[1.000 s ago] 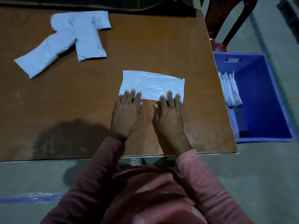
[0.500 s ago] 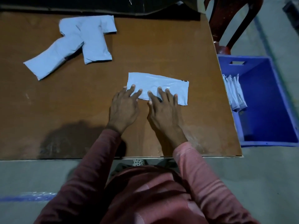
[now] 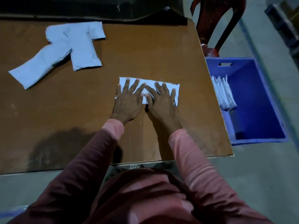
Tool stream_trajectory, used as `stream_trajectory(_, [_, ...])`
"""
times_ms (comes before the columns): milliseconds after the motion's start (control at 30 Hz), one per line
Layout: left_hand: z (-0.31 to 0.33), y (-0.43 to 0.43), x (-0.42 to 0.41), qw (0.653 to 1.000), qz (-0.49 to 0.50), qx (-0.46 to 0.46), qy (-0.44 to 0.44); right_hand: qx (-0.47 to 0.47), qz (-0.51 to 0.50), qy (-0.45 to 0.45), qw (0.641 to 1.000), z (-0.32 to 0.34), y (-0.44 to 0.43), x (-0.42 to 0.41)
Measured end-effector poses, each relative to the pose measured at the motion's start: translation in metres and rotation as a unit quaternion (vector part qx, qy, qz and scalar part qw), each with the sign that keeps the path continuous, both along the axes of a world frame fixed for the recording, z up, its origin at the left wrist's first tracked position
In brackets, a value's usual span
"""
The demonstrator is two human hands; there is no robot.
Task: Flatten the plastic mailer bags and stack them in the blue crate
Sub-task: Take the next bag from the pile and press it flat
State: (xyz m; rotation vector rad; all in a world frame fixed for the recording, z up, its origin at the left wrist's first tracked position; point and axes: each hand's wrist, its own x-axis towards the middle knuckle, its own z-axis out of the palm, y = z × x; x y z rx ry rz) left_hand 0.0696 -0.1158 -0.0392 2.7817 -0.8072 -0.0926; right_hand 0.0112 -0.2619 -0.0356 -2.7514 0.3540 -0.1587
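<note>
Both palm-down on a white mailer [image 3: 147,81], right of centre on table [image 3: 153,50]: left hand [image 3: 127,102] and right hand [image 3: 161,103] side by side, fingers straight, spread, grasping nothing. Loose mailers [image 3: 64,50] heaped far left. Stacked mailers [image 3: 224,92] on edge inside crate [image 3: 262,110], against table-side wall.
</note>
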Motion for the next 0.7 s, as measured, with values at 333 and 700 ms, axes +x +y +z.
stream_trajectory(333, [-0.002, 0.009, 0.004, 1.000, -0.003, -0.026, 0.002, -0.052, -0.035, 0.021, 0.998, 0.013, -0.023, -0.013])
stream_trajectory(700, [-0.006, 0.013, -0.001, 1.000, 0.000, -0.030, -0.007, -0.036, -0.024, 0.053, 0.998, 0.012, -0.032, -0.025])
